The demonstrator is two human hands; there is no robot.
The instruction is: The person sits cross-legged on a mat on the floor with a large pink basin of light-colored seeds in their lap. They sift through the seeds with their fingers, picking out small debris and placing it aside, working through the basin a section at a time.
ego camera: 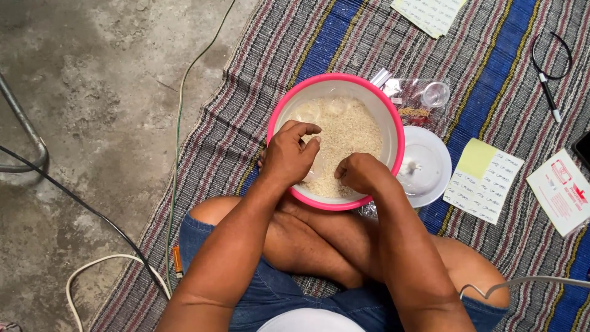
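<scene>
Both hands, left [287,155] and right [362,173], pinched rice [350,132] at the bowl's [393,117] near rim (left slightly farther in), bowl on the mat's [276,49] middle.

You're looking at a bowl [393,126] with a bright pink rim and white inside, filled with off-white rice [347,132]. Beneath it your mat [295,46] runs in stripes of deep blue, maroon, grey and mustard. The lid [430,166] beside it is plain white, the paper sheet [482,178] white with a pale yellow corner, your shorts [270,292] faded blue denim, the floor [92,92] mottled grey
</scene>
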